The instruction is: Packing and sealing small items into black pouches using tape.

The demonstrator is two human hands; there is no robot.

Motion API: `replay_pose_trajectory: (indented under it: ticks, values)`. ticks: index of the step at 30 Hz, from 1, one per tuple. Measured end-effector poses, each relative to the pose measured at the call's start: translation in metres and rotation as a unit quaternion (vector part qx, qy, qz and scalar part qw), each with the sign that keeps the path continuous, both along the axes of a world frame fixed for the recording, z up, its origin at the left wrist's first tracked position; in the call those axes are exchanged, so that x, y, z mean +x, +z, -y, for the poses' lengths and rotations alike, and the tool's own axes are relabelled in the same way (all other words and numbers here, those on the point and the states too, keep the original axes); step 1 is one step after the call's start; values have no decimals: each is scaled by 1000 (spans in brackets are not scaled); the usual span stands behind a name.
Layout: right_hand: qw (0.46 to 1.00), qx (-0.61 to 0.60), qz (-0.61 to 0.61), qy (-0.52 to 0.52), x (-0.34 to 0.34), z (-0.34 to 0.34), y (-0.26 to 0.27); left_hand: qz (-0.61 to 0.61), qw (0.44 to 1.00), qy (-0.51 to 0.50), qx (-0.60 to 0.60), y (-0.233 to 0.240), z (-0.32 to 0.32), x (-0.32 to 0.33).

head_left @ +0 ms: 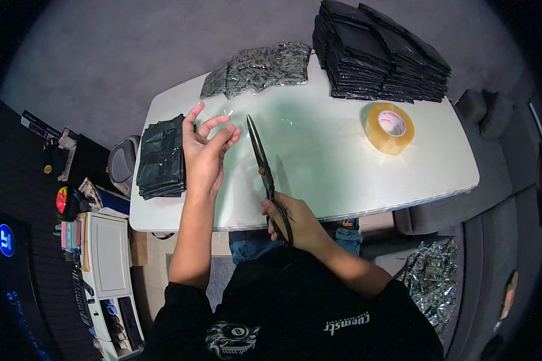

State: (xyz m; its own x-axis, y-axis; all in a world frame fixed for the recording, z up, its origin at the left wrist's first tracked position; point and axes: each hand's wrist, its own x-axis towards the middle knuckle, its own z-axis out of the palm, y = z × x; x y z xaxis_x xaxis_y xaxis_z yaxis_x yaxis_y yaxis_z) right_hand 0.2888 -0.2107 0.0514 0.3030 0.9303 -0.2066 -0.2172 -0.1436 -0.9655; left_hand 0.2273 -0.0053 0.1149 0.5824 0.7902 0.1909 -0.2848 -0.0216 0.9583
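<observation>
My right hand [298, 221] grips black metal scissors [260, 162] by the handles. Their blades are closed together and point up and away from me, over the table [316, 180]. My left hand [205, 153] is raised with its fingers spread. A small shiny bit shows at one of its fingertips; whether it is clear tape or glare, I cannot tell. Just left of that hand lies a stack of flat black plastic packages [160, 158]. A large roll of clear packing tape [375, 137] lies on the right side of the table.
Camouflage-patterned plastic packets [262, 67] lie along the far edge. A tall pile of black plastic packages [366, 58] stands at the far right corner. Grey sofa [469, 194] and crumpled shiny plastic [431, 280] are at right; a white cabinet [110, 252] is at left.
</observation>
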Motion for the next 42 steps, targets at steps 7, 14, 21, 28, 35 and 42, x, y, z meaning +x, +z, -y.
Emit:
replay_pose_trajectory:
  ticks: [7,14,21,28,35,42]
  values:
    - [1000,1,23,3,0,5,10,69,997,21,2,1,5,6]
    - [1000,6,18,-8,0,5,4,93,991,-74,-64,-13,3,17]
    - [999,17,31,29,2,5,4,136,980,-116,-89,-18,-3,22]
    - [992,67,-7,105,1,8,-2,126,983,-99,-92,-19,-3,25]
    - [990,54,15,132,-11,16,2,118,984,-116,-66,-9,-5,24]
    - [995,51,15,89,0,29,-4,93,989,-111,-16,-2,0,25]
